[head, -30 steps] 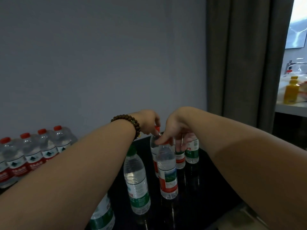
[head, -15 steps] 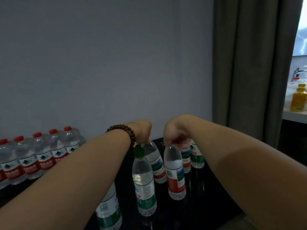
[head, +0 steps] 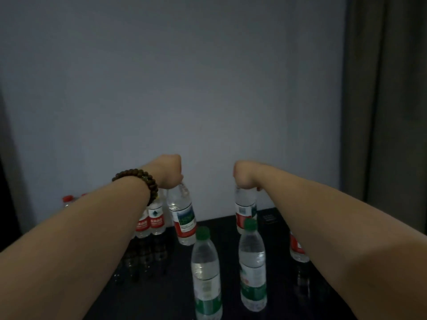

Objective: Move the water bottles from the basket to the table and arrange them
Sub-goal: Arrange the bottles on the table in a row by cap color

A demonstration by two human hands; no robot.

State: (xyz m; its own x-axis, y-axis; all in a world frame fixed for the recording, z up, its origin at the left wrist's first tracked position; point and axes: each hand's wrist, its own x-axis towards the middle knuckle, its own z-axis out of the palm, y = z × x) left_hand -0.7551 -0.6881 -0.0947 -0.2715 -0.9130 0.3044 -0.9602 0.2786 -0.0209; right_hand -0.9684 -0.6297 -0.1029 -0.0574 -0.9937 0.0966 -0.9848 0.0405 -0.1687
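1. Grey wall fills the background, a curtain hangs at 3 o'clock, and a dark glossy table spreads below toward 6 o'clock.
2. On the left hand, which wears a beaded bracelet, the grip is clamped round the neck of the tilted bottle. This bottle has a red label and hangs over the far part of the table, its base swung toward 5 o'clock.
3. On the right hand, the grip is clamped over the cap end of the upright bottle, at 12 o'clock of the table. Its foot is hidden, so I cannot tell whether it touches down.
4. The near green-cap bottle and the far green-cap bottle stand side by side toward 6 o'clock. A half-hidden bottle shows at 3 o'clock behind the right forearm, and a back row of red-label bottles lines the wall at 9 o'clock. No basket is in view.
5. The step in hand looks like setting both held bottles into the arrangement.
   - Bring the tilted bottle plumb before lowering it, because a neck hold lets the base swing.
   - Land each base flat and apart from the green caps.
   - Line the bottles up with their neighbours.
   - Loosen each grip only once its bottle stands by itself.
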